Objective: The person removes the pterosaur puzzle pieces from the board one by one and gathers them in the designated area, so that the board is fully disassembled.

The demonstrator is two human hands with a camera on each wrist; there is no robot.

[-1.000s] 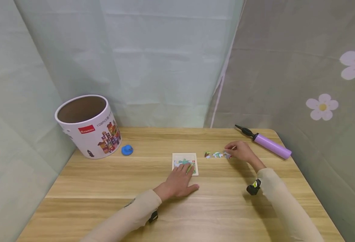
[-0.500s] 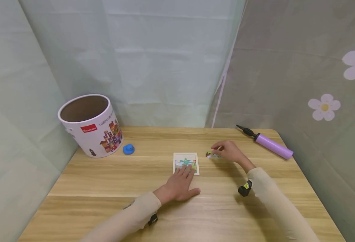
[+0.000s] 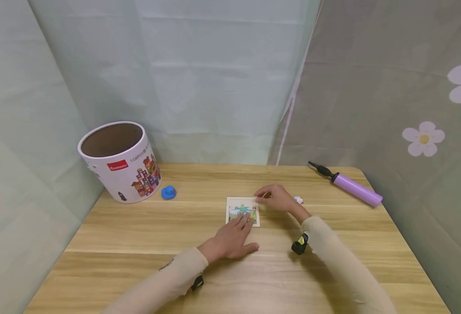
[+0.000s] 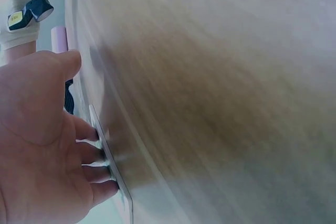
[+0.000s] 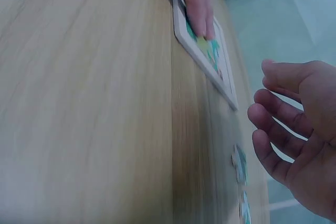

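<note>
On the light wooden table (image 3: 136, 235), the person's left hand (image 3: 230, 240) lies flat with straight fingers pressing the near edge of a small square white puzzle board (image 3: 242, 210) that bears a green and blue picture; the left wrist view shows the fingertips (image 4: 100, 153) on the board's thin rim. The right hand (image 3: 278, 198) hovers just beside the board's far right corner, fingers loosely curled; whether it pinches a piece cannot be told. In the right wrist view its fingers hang relaxed above small loose puzzle pieces (image 5: 240, 163) on the table. One piece (image 3: 298, 199) lies behind the hand. At far left stands a white open cardboard drum (image 3: 118, 162) with a red label and the print "108PCS". A blue toy (image 3: 168, 192) sits beside it. A purple hand pump (image 3: 350, 187) lies at far right.
</note>
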